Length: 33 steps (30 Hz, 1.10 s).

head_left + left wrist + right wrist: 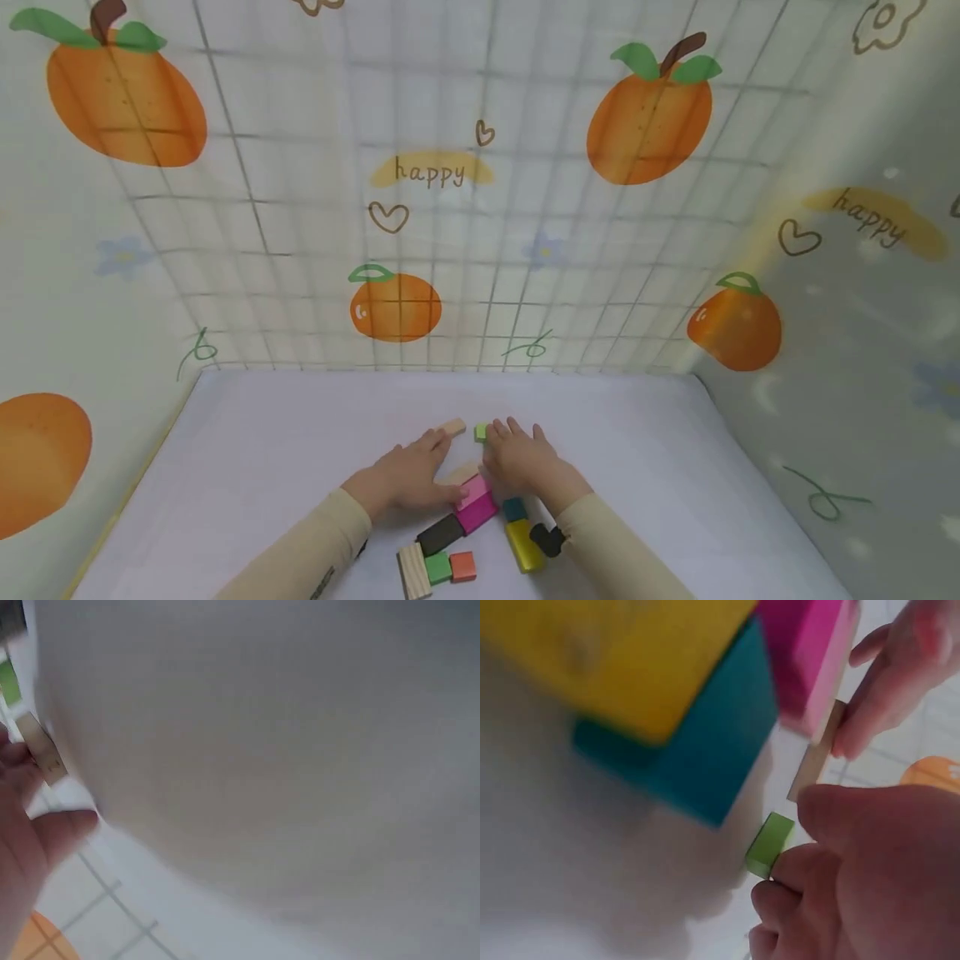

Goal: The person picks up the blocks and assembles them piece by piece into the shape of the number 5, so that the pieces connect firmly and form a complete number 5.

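Observation:
My left hand [411, 473] reaches in from the left, fingertips at a small plain wooden block [453, 427]. Its thumb touches a pink-and-magenta block [478, 512]; another wooden block [465, 472] lies partly hidden behind that. My right hand [522, 457] has its fingers extended, touching the side of a light green block [481, 432]. In the right wrist view its fingers lie against that green block [770, 844], with the thumb apart, near a wooden block [815, 761]. In the left wrist view my left thumb stands away from the wooden block [43, 750] at the fingers.
Closer to me lie a black block [441, 535], a wooden block [414, 572], a green block [438, 568] and an orange-red block [462, 567]. A teal block [514, 509] and a yellow block [525, 546] sit beside my right forearm. Printed curtains [450, 250] bound the white table [300, 400].

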Each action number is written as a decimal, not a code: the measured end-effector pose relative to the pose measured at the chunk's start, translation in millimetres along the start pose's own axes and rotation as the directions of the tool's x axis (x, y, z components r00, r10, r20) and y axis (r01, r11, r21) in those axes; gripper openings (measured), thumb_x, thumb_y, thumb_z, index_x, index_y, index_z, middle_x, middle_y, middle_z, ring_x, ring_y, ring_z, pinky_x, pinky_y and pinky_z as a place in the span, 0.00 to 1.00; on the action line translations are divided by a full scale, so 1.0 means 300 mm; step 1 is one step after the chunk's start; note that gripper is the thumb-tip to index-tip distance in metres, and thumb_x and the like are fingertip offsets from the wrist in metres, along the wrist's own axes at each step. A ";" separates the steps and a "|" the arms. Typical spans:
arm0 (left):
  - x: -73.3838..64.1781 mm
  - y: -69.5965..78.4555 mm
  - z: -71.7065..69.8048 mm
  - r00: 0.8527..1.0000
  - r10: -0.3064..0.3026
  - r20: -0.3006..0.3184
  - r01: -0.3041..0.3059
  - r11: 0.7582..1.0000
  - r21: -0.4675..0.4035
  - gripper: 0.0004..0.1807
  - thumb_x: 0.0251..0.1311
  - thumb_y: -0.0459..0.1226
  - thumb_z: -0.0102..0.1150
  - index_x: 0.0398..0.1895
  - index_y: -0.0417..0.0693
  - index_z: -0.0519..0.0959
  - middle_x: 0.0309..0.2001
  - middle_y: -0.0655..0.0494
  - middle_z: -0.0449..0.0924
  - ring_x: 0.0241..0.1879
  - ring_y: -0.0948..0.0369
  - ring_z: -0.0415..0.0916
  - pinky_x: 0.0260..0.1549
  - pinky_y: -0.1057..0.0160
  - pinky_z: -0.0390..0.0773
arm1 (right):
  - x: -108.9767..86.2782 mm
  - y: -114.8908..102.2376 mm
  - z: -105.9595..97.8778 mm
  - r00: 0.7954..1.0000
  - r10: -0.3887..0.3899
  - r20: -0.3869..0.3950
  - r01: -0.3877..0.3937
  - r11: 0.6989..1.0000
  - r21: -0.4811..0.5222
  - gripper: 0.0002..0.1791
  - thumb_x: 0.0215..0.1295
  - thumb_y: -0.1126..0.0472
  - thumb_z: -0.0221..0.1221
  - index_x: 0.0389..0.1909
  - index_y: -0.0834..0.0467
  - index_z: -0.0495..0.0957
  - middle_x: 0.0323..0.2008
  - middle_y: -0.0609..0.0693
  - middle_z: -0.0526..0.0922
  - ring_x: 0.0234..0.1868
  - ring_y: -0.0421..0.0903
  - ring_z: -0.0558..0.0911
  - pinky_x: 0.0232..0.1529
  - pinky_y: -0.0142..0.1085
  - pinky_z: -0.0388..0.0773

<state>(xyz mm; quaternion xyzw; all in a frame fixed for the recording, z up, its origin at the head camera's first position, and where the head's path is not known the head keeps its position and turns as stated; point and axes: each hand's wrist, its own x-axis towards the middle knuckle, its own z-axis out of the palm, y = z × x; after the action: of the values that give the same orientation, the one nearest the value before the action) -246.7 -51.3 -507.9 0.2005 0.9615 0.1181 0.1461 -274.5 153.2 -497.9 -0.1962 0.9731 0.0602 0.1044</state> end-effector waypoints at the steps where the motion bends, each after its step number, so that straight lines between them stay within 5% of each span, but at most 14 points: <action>1: 0.010 -0.008 -0.007 1.000 0.015 0.011 -0.015 1.000 0.004 0.57 0.48 0.75 0.43 0.74 0.50 0.51 0.75 0.54 0.48 0.74 0.55 0.48 0.66 0.44 0.59 | 0.006 0.011 0.004 1.000 0.011 -0.002 -0.011 1.000 -0.006 0.34 0.69 0.41 0.47 0.70 0.55 0.60 0.70 0.50 0.63 0.72 0.55 0.58 0.65 0.64 0.56; 10: 0.080 -0.077 -0.059 0.994 0.097 0.054 -0.095 0.995 -0.024 0.54 0.44 0.67 0.57 0.73 0.51 0.54 0.75 0.60 0.48 0.73 0.58 0.50 0.68 0.54 0.58 | 0.074 0.059 0.004 0.998 0.046 0.053 -0.051 0.992 0.112 0.39 0.67 0.37 0.47 0.73 0.53 0.53 0.73 0.51 0.54 0.74 0.56 0.51 0.68 0.63 0.48; 19: 0.131 -0.086 -0.057 0.989 0.147 -0.015 -0.147 0.989 -0.024 0.49 0.44 0.59 0.61 0.71 0.49 0.61 0.71 0.59 0.58 0.67 0.60 0.62 0.65 0.57 0.64 | 0.105 0.098 0.006 0.994 0.033 0.102 -0.056 0.973 0.224 0.44 0.62 0.39 0.55 0.74 0.49 0.49 0.74 0.47 0.52 0.75 0.55 0.47 0.69 0.62 0.43; 33: 0.179 -0.098 -0.060 0.985 0.160 -0.067 -0.162 0.986 -0.031 0.41 0.47 0.49 0.59 0.68 0.48 0.65 0.68 0.61 0.63 0.67 0.61 0.62 0.65 0.59 0.63 | 0.126 0.115 0.021 0.994 -0.013 0.109 -0.021 0.951 0.307 0.42 0.63 0.50 0.55 0.75 0.48 0.46 0.75 0.45 0.48 0.76 0.51 0.45 0.71 0.58 0.43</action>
<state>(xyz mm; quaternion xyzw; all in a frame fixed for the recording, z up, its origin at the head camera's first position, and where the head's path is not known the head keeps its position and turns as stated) -310.2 -58.0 -512.1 0.2709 0.9441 0.1531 0.1088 -321.0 171.8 -510.0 -0.1719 0.9638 -0.0813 0.1869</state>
